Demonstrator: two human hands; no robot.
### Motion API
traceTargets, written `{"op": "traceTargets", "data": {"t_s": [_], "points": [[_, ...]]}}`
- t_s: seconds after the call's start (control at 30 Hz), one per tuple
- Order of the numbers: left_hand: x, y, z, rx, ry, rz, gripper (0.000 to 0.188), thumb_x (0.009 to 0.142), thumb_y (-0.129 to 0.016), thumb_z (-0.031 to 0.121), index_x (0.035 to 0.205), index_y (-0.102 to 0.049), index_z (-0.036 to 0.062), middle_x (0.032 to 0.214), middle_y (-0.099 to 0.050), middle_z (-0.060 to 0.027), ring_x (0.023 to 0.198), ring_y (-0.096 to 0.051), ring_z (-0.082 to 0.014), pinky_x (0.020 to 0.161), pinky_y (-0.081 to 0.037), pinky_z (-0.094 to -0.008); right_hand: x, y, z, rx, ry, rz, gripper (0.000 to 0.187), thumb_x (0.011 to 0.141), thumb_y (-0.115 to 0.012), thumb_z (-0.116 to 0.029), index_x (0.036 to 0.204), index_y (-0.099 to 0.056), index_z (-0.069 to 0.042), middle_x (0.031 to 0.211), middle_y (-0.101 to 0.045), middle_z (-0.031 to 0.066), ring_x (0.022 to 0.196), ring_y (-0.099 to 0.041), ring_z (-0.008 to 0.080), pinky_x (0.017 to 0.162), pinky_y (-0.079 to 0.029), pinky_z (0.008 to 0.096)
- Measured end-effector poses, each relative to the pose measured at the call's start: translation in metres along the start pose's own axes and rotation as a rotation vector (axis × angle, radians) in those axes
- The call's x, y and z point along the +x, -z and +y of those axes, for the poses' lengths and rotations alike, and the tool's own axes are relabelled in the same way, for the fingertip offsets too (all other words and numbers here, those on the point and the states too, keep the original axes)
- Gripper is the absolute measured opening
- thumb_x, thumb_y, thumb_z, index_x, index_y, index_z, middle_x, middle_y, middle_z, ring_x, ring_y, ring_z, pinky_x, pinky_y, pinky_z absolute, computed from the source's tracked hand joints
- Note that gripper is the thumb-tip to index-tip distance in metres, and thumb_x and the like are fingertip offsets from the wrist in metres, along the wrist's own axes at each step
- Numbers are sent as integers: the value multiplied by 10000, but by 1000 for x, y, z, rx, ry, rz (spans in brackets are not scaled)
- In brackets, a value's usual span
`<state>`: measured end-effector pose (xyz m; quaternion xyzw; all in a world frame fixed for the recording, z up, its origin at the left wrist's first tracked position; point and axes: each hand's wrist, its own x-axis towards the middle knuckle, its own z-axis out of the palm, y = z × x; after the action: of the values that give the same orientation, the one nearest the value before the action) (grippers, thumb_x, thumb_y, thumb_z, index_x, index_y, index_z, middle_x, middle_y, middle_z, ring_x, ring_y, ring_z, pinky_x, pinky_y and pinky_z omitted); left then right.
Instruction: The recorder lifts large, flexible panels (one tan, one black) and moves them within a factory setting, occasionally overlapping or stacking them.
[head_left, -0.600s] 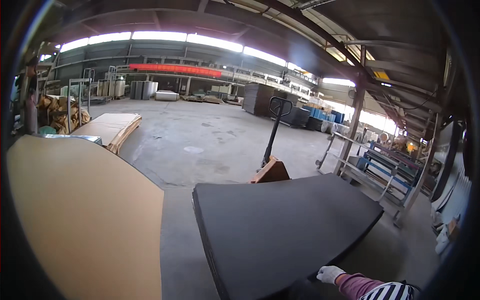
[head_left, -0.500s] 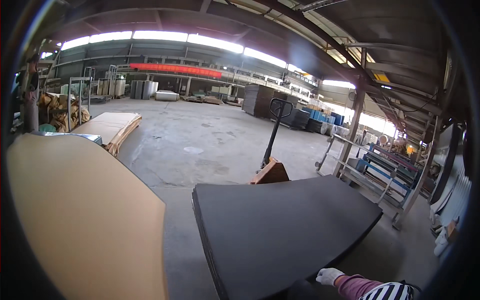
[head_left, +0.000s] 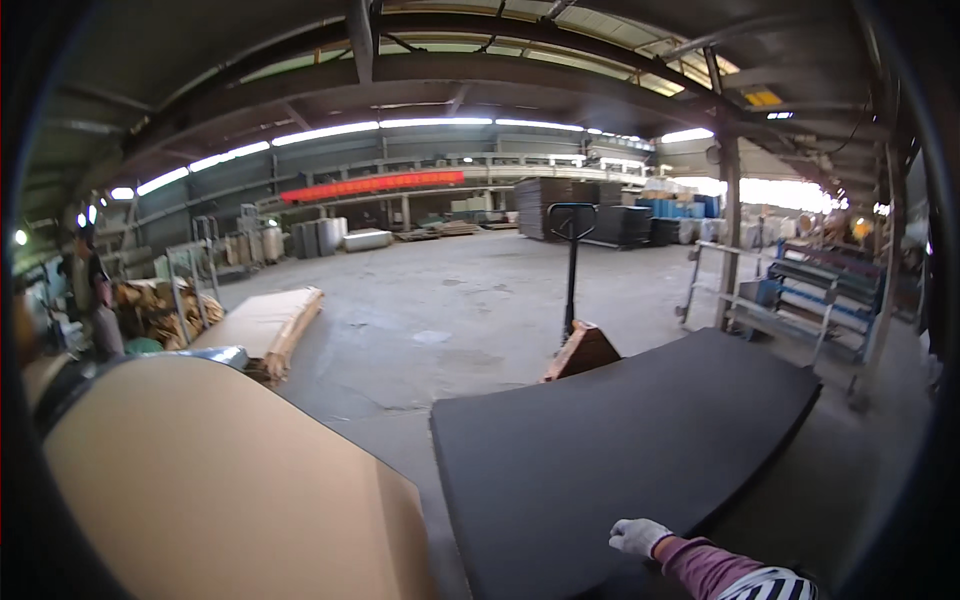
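Note:
A stack of large dark grey sheets (head_left: pixel 620 430) lies in front of me, its top flat and bare. Over its near right part is my right hand (head_left: pixel 640 537), in a white glove with a purple sleeve and a black-and-white striped cover on the forearm. Its fingers are curled in, and nothing shows between them. Whether the hand touches the top sheet is hard to tell. To the left lies a large tan sheet (head_left: pixel 230 470), with a narrow gap of floor between it and the dark stack. My left hand is out of view.
Beyond the dark stack stands a pallet jack (head_left: pixel 572 270) with an upright handle. A low pile of brown sheets (head_left: pixel 262 325) lies to the left, near a standing person (head_left: pixel 100 300). On the right are a metal-framed machine (head_left: pixel 815 295) and a steel post (head_left: pixel 731 220).
My right hand has moved from the stack's near edge inward and a little left over the top. The view has tilted up and turned left, shifting the scene down and right.

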<state>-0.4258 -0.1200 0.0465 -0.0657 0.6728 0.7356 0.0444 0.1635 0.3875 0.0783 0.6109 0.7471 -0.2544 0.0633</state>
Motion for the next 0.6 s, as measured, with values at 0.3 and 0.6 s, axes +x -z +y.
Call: {"op": "traceTargets", "data": {"t_s": [0.3,0.6], "points": [[-108,-304,272,337,-1144,-569,168,852,-571,167,911,-609,14,895,-596,-60,865,-575,-194,802,-475,-331,-47,2,42,546,141,108,379,849,-620,-332,1146,-619,-98,1011,-677,100,963,-638,219,844,-496,324],[-483,-566,-65,327,-880,-2709,253,947,-472,260,1021,-587,46,951,-594,-143,885,-590,-272,795,-482,-390,-111,28,93,1931,616,566,526,843,-666,-234,1291,-469,-41,1133,-588,69,936,-591,183,806,-494,332]]}}
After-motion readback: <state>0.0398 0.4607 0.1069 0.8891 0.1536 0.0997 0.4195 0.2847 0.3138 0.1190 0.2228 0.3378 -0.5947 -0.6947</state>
